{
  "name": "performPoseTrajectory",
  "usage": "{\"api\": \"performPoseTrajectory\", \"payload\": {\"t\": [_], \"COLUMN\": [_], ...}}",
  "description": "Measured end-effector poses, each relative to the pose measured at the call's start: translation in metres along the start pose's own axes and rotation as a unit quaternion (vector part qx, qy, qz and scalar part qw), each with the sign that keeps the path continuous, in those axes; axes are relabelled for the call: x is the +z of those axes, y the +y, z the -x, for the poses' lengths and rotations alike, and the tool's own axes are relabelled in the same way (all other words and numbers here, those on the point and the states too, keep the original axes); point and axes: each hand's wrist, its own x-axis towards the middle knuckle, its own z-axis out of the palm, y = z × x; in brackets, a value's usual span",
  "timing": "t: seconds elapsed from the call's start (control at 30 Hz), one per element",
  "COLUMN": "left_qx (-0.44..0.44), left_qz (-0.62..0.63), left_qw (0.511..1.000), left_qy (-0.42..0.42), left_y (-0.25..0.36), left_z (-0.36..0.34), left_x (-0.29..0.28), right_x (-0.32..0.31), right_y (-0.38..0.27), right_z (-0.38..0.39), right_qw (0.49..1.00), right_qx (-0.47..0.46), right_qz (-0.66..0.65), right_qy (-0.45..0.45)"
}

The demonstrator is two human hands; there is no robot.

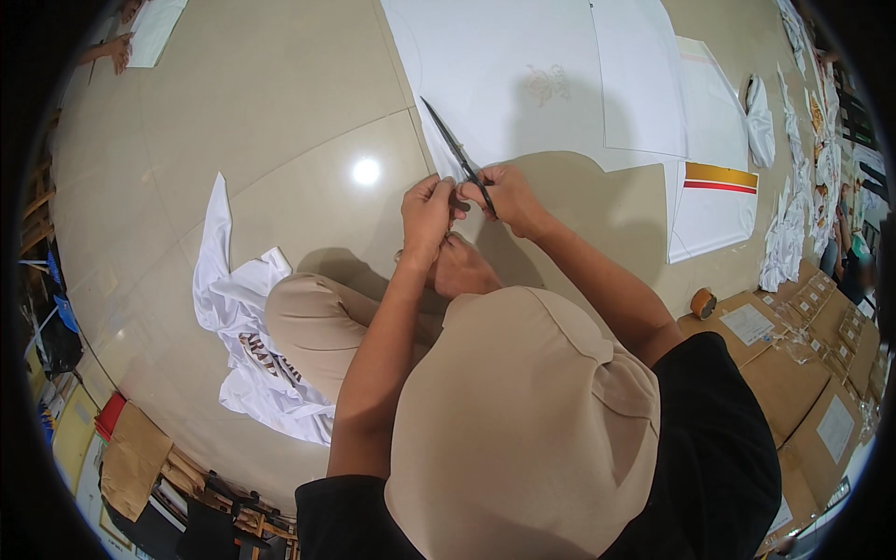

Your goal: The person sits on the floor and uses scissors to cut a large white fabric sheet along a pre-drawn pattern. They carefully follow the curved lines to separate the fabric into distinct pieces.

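Note:
My right hand is closed on black long-bladed scissors, whose blades point up and left over the edge of a large white sheet of fabric. My left hand pinches that sheet's lower left edge just beside the scissors. The sheet has a faint pinkish motif. Below my hands are my bare foot and my bent knee in beige trousers. Crumpled white cloth with dark printing lies on the floor left of the knee.
More white pieces, one with yellow and red stripes, lie at upper right, with heaped white cloth beyond. Cardboard boxes and a tape roll are at lower right. Another person's hand touches white material at top left. Clutter lines the left.

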Motion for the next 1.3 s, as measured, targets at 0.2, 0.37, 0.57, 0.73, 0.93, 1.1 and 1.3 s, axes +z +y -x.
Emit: {"api": "performPoseTrajectory", "payload": {"t": [0.2,0.37,0.57,0.73,0.93,1.1,1.3], "left_qx": [-0.005,-0.011,-0.017,-0.008,-0.001,-0.006,-0.008], "left_qz": [0.003,0.007,0.013,0.002,0.0,-0.001,-0.007], "left_qw": [1.0,1.0,1.0,1.0,1.0,1.0,1.0], "left_qy": [-0.006,-0.009,-0.01,-0.014,-0.017,-0.014,-0.012], "left_y": [0.002,0.004,0.005,0.004,0.002,0.003,0.003], "left_z": [0.001,0.001,0.002,0.002,0.001,0.001,0.001], "left_x": [0.0,-0.001,-0.001,-0.001,-0.002,-0.002,-0.002], "right_x": [0.0,0.001,0.002,0.001,0.001,0.0,0.0], "right_y": [-0.01,-0.017,-0.014,-0.008,-0.012,-0.016,-0.02], "right_z": [0.002,0.001,-0.003,-0.008,-0.005,-0.004,-0.003], "right_qw": [1.0,1.0,1.0,1.0,1.0,1.0,1.0], "right_qx": [0.007,0.004,0.001,-0.011,-0.015,-0.009,-0.002], "right_qz": [-0.004,0.003,-0.022,-0.013,0.004,0.027,0.011], "right_qy": [-0.001,-0.003,-0.005,-0.004,0.006,0.005,0.0]}}
